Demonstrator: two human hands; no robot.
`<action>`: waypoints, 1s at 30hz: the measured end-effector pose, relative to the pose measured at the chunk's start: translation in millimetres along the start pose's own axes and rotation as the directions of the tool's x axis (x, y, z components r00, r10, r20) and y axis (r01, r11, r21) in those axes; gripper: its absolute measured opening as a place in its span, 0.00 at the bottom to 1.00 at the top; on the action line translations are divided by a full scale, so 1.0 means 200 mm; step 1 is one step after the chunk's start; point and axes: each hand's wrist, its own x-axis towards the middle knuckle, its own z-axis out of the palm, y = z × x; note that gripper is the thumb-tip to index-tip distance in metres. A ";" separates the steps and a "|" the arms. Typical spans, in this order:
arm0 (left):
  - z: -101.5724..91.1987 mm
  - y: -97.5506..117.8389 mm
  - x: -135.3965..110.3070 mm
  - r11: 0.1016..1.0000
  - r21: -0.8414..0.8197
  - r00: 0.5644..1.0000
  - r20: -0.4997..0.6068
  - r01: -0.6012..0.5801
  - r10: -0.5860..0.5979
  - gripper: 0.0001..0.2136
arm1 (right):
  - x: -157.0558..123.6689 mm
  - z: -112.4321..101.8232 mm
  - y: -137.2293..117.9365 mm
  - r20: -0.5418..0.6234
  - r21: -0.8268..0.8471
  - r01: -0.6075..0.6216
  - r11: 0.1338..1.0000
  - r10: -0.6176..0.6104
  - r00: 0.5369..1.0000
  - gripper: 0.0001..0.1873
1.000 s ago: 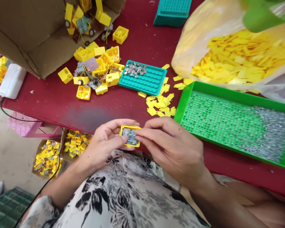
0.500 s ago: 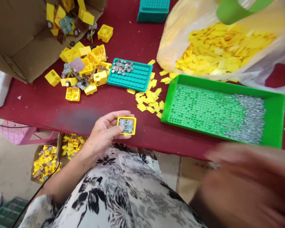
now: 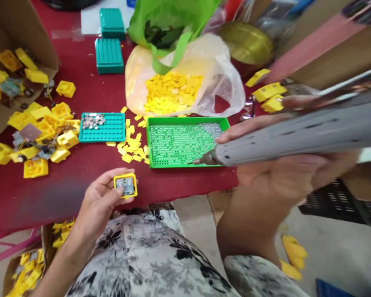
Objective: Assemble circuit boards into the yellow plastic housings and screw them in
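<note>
My left hand (image 3: 100, 202) grips a small yellow plastic case (image 3: 135, 185), its thumb pressing on the circuit board (image 3: 128, 186) inside. Wrapped around a grey electric screwdriver (image 3: 284, 134), my right hand (image 3: 275, 177) is at the right. The tool's thin bit points left, over the front of a green tray (image 3: 149, 142) in which many screws (image 3: 213, 130) lie or stand in holes. Left of that tray lie loose flat yellow pieces (image 3: 132, 146). A teal tray (image 3: 111, 128) beside them holds several round coin cells (image 3: 93, 120).
Yellow cases with wired parts (image 3: 43, 128) are heaped at the left, by a cardboard box (image 3: 38, 22). Behind the green tray stands a plastic bag (image 3: 136, 82) of yellow pieces. Teal trays (image 3: 109, 57) are stacked at the back. More yellow parts (image 3: 27, 268) fill a box below the table.
My right hand, blurred and low at the right before, is now raised with the electric screwdriver in it. The view has swung right; my left hand keeps its hold on the yellow case.
</note>
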 end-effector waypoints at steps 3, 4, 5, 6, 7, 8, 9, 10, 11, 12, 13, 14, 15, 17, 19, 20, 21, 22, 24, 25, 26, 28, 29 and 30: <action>0.02 0.02 0.00 1.000 0.007 1.000 -0.007 -0.002 0.002 0.14 | 0.01 -0.01 0.03 -0.026 -0.012 -0.023 1.000 0.022 0.999 0.23; 0.03 0.02 0.00 1.000 0.009 1.000 -0.008 0.001 -0.001 0.14 | 0.01 -0.02 0.03 -0.040 -0.001 -0.025 1.000 0.025 0.999 0.24; 0.04 0.02 0.01 1.000 0.011 1.000 -0.008 0.005 -0.005 0.14 | 0.02 -0.02 0.02 -0.070 0.030 -0.025 0.999 0.027 0.997 0.24; 0.04 0.02 0.01 1.000 0.012 1.000 -0.008 0.010 -0.010 0.14 | 0.02 -0.01 0.01 -0.134 0.096 -0.016 0.995 0.028 0.991 0.23; 0.05 0.02 0.02 1.000 0.014 1.000 -0.009 0.016 -0.016 0.14 | 0.03 -0.01 0.00 -0.213 0.193 -0.005 0.981 0.047 0.976 0.21; 0.05 0.02 0.02 1.000 0.013 1.000 -0.008 0.022 -0.022 0.14 | 0.04 -0.01 -0.01 -0.280 0.305 -0.002 0.952 0.091 0.956 0.19; 0.05 0.02 0.03 1.000 0.009 1.000 -0.005 0.027 -0.027 0.14 | 0.05 0.00 -0.02 -0.329 0.413 0.004 0.911 0.145 0.933 0.18; 0.06 0.02 0.04 0.999 0.003 0.999 -0.002 0.034 -0.034 0.14 | 0.06 0.01 -0.02 -0.346 0.504 -0.005 0.864 0.207 0.915 0.17; 0.06 0.02 0.04 0.999 -0.006 0.999 0.003 0.042 -0.042 0.14 | 0.05 0.03 -0.02 -0.328 0.571 -0.033 0.820 0.264 0.907 0.18; 0.06 0.02 0.05 0.999 -0.016 0.999 0.007 0.051 -0.051 0.14 | 0.05 0.05 -0.02 -0.315 0.607 -0.052 0.793 0.300 0.900 0.19; 0.07 0.02 0.05 0.998 -0.026 0.998 0.012 0.061 -0.060 0.14 | 0.04 0.08 0.00 -0.318 0.617 -0.057 0.785 0.315 0.894 0.22; 0.07 0.02 0.06 0.997 -0.033 0.997 0.016 0.071 -0.070 0.14 | 0.03 0.11 0.02 -0.347 0.612 -0.037 0.790 0.310 0.885 0.24; 0.07 0.01 0.06 0.996 -0.037 0.997 0.021 0.080 -0.079 0.14 | 0.01 0.15 0.05 -0.381 0.594 -0.011 0.804 0.294 0.877 0.25; 0.08 0.01 0.06 0.995 -0.036 0.996 0.026 0.089 -0.088 0.13 | -0.02 0.21 0.10 -0.442 0.519 0.034 0.854 0.234 0.866 0.26; 0.08 0.02 0.06 0.996 -0.029 0.996 0.027 0.090 -0.089 0.13 | -0.03 0.26 0.14 -0.451 0.431 0.016 0.902 0.200 0.870 0.26; 0.08 0.02 0.06 0.996 -0.025 0.996 0.025 0.090 -0.089 0.12 | -0.04 0.27 0.15 -0.455 0.395 -0.001 0.919 0.197 0.868 0.27; 0.08 0.02 0.06 0.996 -0.021 0.996 0.022 0.089 -0.089 0.12 | -0.04 0.28 0.16 -0.458 0.380 -0.020 0.925 0.206 0.865 0.28; 0.08 0.02 0.06 0.996 -0.017 0.996 0.019 0.090 -0.089 0.12 | -0.04 0.28 0.16 -0.463 0.394 -0.025 0.919 0.222 0.858 0.28; 0.08 0.02 0.06 0.996 -0.012 0.996 0.013 0.092 -0.092 0.12 | -0.03 0.28 0.15 -0.467 0.493 -0.010 0.870 0.275 0.840 0.28; 0.08 0.02 0.06 0.996 -0.011 0.995 0.014 0.094 -0.094 0.12 | -0.03 0.28 0.15 -0.465 0.547 0.001 0.837 0.303 0.832 0.28; 0.08 0.02 0.06 0.996 -0.011 0.996 0.013 0.093 -0.093 0.12 | -0.03 0.28 0.15 -0.459 0.588 0.007 0.809 0.327 0.826 0.28; 0.08 0.02 0.05 0.996 -0.010 0.996 0.014 0.091 -0.091 0.12 | -0.03 0.28 0.16 -0.451 0.620 0.012 0.784 0.343 0.824 0.27; 0.08 0.02 0.05 0.996 -0.010 0.996 0.013 0.089 -0.089 0.12 | -0.03 0.29 0.16 -0.456 0.629 0.031 0.777 0.336 0.824 0.26; 0.07 0.02 0.05 0.996 -0.009 0.996 0.012 0.088 -0.088 0.12 | -0.03 0.29 0.17 -0.465 0.647 0.061 0.760 0.330 0.821 0.25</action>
